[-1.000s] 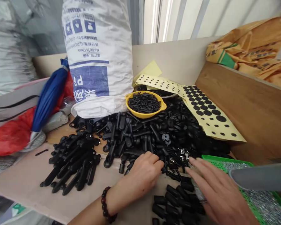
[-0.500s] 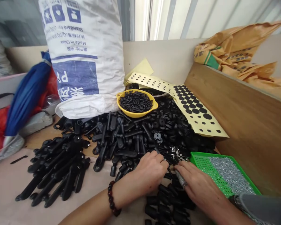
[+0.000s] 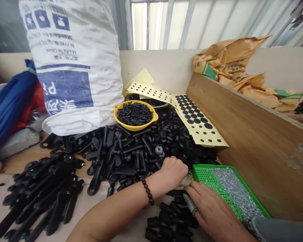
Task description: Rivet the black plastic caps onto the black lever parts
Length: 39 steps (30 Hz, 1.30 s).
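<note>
My left hand (image 3: 174,171), with a beaded bracelet (image 3: 147,191) on its wrist, is closed with the fingers curled down beside the green tray. Its fingertips and whatever they hold are hidden. Close by on the right, my right hand (image 3: 209,205) has its fingers bent and pressed together; what lies in them is out of sight. A grey wrapping (image 3: 190,203) shows along one of its digits. Below the hands lie several short black cylindrical pieces (image 3: 166,220). Behind them spreads a heap of black plastic handles (image 3: 126,171) and round black parts (image 3: 164,134).
A green tray (image 3: 195,171) of small silvery metal parts stands against the wooden board (image 3: 242,134). A yellow bowl (image 3: 135,128) holds black screw-like pieces. Longer black handles (image 3: 47,188) lie left. A white sack (image 3: 78,43), sticker sheets (image 3: 202,134) and blue umbrella (image 3: 12,101) surround the heap.
The view has turned right, so the scene sits further left. My left hand has moved right along the heap, nearer the green tray. My right hand stays close beside it.
</note>
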Each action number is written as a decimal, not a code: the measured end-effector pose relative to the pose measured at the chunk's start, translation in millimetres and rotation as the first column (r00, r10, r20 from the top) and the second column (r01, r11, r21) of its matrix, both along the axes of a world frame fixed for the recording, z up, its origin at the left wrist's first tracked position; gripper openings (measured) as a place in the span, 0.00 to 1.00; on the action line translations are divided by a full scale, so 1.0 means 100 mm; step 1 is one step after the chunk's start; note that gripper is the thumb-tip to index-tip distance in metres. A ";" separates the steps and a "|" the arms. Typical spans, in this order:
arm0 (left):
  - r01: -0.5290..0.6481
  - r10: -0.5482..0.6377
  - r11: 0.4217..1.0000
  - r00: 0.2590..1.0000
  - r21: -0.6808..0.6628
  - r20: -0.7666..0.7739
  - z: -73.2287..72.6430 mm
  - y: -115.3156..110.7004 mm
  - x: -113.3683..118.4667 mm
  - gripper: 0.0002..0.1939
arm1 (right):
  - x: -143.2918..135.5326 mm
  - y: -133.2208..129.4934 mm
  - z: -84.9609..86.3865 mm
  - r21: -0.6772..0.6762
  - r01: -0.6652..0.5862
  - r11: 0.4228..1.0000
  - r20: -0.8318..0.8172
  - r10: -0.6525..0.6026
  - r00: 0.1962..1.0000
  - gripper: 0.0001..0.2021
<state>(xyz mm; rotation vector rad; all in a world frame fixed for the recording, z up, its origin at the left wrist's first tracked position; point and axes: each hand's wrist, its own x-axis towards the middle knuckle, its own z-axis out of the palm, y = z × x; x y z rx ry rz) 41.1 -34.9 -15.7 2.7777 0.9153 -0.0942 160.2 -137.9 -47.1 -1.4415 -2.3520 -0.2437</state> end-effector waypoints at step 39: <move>-0.099 0.245 0.920 0.900 -0.379 0.360 0.10 -0.29 -0.71 0.09 | -0.16 0.10 0.13 -0.027 -0.064 0.998 -0.416 0.047 0.908 0.12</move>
